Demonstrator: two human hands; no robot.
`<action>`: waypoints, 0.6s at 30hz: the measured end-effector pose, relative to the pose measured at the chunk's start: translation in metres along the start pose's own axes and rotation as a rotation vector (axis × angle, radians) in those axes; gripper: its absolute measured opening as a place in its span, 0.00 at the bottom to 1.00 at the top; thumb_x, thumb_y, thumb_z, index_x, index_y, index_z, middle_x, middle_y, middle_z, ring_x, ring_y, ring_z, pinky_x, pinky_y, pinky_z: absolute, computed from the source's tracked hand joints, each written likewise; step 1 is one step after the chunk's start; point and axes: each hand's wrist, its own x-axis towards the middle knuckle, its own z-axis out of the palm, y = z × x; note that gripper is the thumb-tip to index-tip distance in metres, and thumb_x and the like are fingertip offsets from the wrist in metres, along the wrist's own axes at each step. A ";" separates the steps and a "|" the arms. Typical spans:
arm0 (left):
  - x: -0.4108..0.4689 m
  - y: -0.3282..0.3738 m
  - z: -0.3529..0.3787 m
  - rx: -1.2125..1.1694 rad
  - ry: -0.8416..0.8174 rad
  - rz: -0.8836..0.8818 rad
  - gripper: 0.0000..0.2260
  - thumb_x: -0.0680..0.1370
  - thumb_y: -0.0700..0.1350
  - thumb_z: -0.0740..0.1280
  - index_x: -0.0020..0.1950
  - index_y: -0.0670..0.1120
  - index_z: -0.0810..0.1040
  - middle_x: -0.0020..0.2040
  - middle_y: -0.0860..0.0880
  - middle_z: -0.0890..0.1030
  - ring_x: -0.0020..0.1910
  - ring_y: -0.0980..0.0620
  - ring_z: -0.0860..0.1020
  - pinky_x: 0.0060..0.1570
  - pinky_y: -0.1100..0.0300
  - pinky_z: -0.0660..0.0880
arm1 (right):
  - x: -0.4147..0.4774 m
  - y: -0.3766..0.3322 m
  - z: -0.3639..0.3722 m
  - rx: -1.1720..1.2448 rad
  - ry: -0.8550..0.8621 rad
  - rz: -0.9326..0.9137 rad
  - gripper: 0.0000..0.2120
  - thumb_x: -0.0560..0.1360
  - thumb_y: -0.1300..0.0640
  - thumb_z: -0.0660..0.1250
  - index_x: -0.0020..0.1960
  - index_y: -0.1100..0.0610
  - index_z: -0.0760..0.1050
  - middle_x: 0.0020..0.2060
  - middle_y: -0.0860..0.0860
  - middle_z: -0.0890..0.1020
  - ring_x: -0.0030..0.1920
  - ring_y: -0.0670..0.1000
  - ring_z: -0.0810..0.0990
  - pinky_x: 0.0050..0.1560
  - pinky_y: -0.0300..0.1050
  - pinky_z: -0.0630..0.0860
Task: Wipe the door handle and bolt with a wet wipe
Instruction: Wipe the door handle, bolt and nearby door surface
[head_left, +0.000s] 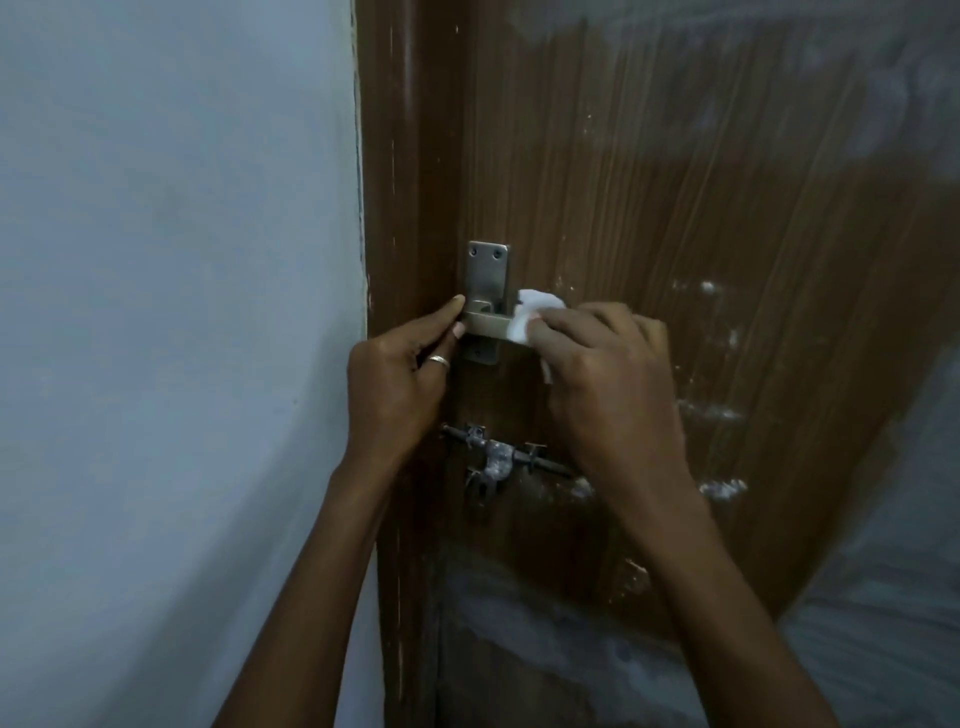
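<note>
A metal door handle (487, 325) on a steel backplate (487, 270) sits at the left edge of a brown wooden door (649, 182). My left hand (395, 384), wearing a ring, pinches the left end of the lever between thumb and fingers. My right hand (608, 379) holds a white wet wipe (530, 319) pressed around the lever's right part. Below, a paint-spattered sliding bolt (498, 460) runs across the door; my right wrist covers its right end.
A pale blue wall (171, 312) fills the left side, meeting the brown door frame (400, 156). White paint smears and splashes mark the door's top, right and lower parts.
</note>
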 end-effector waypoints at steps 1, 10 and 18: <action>0.000 -0.002 0.000 -0.009 0.001 0.013 0.15 0.79 0.44 0.69 0.66 0.49 0.79 0.60 0.55 0.81 0.59 0.61 0.80 0.59 0.67 0.77 | -0.007 0.008 -0.004 0.013 0.025 0.016 0.16 0.74 0.59 0.68 0.62 0.56 0.81 0.58 0.52 0.84 0.57 0.55 0.77 0.55 0.50 0.68; 0.005 -0.007 -0.006 -0.098 -0.035 0.015 0.15 0.79 0.43 0.70 0.65 0.52 0.79 0.59 0.57 0.81 0.57 0.62 0.80 0.56 0.70 0.76 | 0.003 -0.042 0.020 0.012 0.105 -0.048 0.20 0.74 0.64 0.66 0.65 0.63 0.77 0.62 0.58 0.80 0.60 0.57 0.75 0.56 0.47 0.76; 0.004 -0.014 -0.003 -0.115 0.006 0.004 0.13 0.79 0.46 0.69 0.64 0.51 0.80 0.58 0.55 0.83 0.56 0.60 0.81 0.57 0.62 0.79 | -0.018 -0.018 0.010 -0.058 0.109 0.023 0.17 0.73 0.66 0.71 0.62 0.62 0.80 0.60 0.59 0.79 0.59 0.58 0.74 0.51 0.47 0.76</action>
